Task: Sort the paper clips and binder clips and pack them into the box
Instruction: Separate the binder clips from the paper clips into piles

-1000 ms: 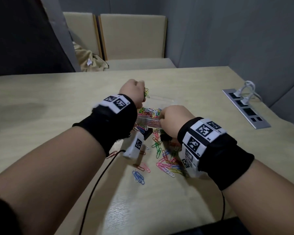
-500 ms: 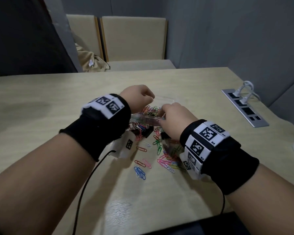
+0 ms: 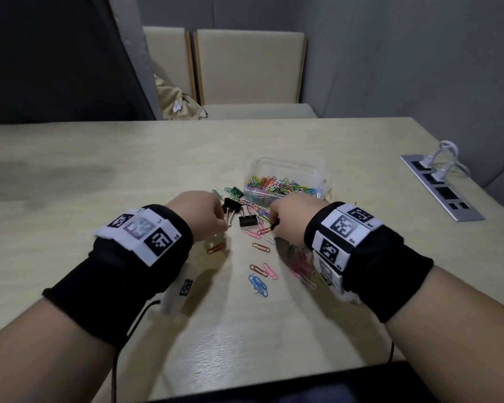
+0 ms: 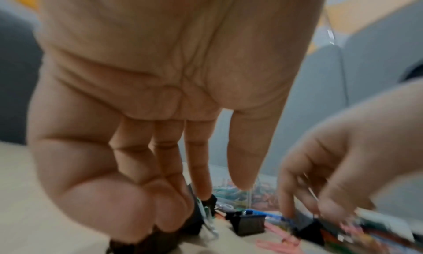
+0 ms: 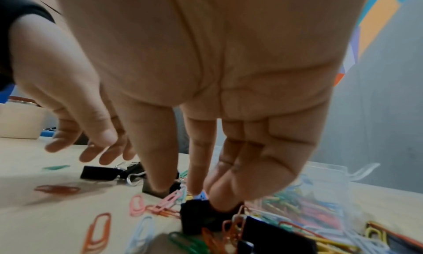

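A clear plastic box (image 3: 288,167) with several coloured paper clips inside stands mid-table. Just in front of it lie black binder clips (image 3: 247,221), a green binder clip (image 3: 237,192) and loose coloured paper clips (image 3: 258,283). My left hand (image 3: 204,219) hangs over one black binder clip (image 4: 209,201); its index tip touches the clip and the thumb stays free. My right hand (image 3: 288,222) points down into the pile. Its fingertips (image 5: 219,194) rest on another black binder clip (image 5: 199,216), with the thumb apart. The wrist views are blurred.
A metal socket strip (image 3: 440,189) with white plugs sits in the table at the right. Two chairs (image 3: 248,68) stand beyond the far edge. A black cable (image 3: 134,324) runs from my left wrist toward me. More paper clips (image 3: 303,269) lie under my right wrist.
Both hands came back from the box and dropped onto the loose pile. My right hand let go of the box's near edge, and my left hand left the space above the box.
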`<act>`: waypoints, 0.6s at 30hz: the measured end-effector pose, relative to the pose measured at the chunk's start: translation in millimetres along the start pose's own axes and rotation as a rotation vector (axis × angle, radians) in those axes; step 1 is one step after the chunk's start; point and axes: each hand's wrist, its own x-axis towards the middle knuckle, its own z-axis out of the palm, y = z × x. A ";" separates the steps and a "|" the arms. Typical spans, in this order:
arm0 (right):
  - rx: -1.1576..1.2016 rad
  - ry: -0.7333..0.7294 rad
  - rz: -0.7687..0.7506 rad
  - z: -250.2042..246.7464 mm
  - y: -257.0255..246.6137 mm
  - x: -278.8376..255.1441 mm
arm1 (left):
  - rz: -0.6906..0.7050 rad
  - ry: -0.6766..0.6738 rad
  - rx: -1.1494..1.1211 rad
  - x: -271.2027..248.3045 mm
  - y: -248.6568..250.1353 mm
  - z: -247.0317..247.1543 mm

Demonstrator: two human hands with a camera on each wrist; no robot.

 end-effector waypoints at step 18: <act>0.143 0.174 0.024 6.0 -7.5 13.1 | 0.213 0.009 0.370 39.2 7.3 9.4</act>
